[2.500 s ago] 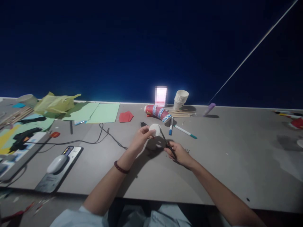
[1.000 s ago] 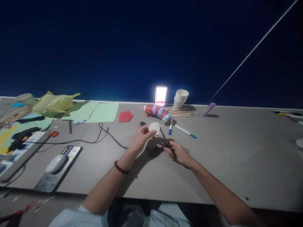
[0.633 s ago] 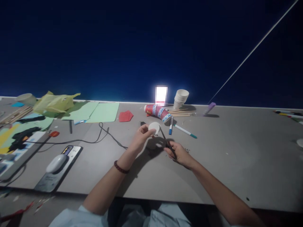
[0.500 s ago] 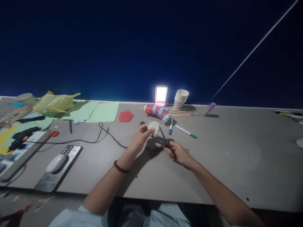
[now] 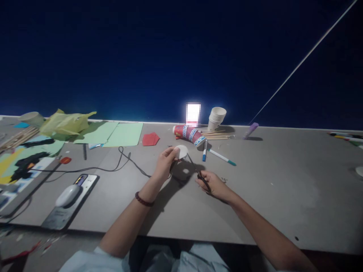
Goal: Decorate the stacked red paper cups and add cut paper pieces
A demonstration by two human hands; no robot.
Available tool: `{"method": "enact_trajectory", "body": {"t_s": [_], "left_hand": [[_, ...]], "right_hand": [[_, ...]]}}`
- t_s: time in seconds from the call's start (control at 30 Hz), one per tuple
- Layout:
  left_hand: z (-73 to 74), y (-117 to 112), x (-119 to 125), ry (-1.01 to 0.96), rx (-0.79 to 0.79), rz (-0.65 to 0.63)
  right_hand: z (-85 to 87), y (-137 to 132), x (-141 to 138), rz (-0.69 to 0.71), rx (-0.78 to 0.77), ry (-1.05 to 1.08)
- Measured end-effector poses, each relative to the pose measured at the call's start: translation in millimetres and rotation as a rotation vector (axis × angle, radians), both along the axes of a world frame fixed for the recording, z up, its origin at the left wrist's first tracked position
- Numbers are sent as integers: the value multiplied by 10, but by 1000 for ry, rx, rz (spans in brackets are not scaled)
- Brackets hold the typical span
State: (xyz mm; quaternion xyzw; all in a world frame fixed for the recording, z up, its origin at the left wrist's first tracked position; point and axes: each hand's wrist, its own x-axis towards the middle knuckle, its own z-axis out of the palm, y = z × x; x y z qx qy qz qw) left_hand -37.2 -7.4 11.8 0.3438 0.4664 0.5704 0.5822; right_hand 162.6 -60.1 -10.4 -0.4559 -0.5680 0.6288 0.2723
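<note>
Between the thumb and fingers of my left hand (image 5: 165, 163) is a white paper disc (image 5: 182, 151), held above the table. My right hand (image 5: 213, 183) is closed round the handles of a pair of dark scissors (image 5: 195, 165). Their blades point up and left, with the tips at the disc's right edge; whether they touch the paper I cannot tell. Just beyond the disc lies a decorated red and blue cup stack (image 5: 190, 135) on its side. A blue-capped marker (image 5: 204, 152) and a teal-capped marker (image 5: 222, 157) rest to the right of the disc.
At the back stand stacked white paper cups (image 5: 217, 118) near wooden sticks (image 5: 217, 135). Red paper (image 5: 151, 139), green sheets (image 5: 124, 134) and a yellow bag (image 5: 66, 122) lie left. A cable (image 5: 99, 168) runs from the power strip (image 5: 31, 185), behind a phone (image 5: 55, 219) bearing a white case (image 5: 68, 195).
My left hand has shifted slightly left with the paper disc, and its grip on the disc has changed. The scissors have moved a little left and stay in my right hand.
</note>
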Motion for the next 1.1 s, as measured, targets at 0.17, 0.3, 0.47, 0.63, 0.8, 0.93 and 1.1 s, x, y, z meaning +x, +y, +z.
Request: {"method": "enact_trajectory", "body": {"t_s": [0.17, 0.3, 0.47, 0.63, 0.8, 0.93, 1.1], "left_hand": [[42, 28, -71, 79, 21, -17], [59, 64, -164, 143, 69, -76], [147, 64, -258, 200, 113, -189], [203, 68, -343, 260, 120, -294], [152, 88, -324, 212, 83, -282], [121, 87, -244, 99, 4, -223], [117, 80, -181, -4, -60, -220]], "right_hand": [[-55, 15, 42, 18, 48, -82], [-83, 25, 77, 15, 87, -156], [-26, 15, 76, 5, 92, -246], [17, 10, 66, 30, 44, -252], [34, 12, 66, 43, 38, -223], [41, 5, 59, 43, 16, -174], [43, 5, 56, 40, -13, -125]]}}
